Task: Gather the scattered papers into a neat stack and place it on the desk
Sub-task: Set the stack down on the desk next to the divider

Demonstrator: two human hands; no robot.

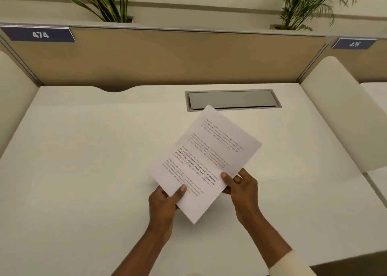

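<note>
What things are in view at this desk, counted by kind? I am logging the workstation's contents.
Stack of white printed papers, held by the left hand and right hand: 1
Green potted plants: 2
Dark blue number signs: 2
Grey rectangular cable hatch: 1
Hands: 2
Total: 8

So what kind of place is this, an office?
Most likely a shared office or study hall: numbered signs 474 and 475 on a divider, a white desk with a cable hatch, and both hands holding papers.
</note>
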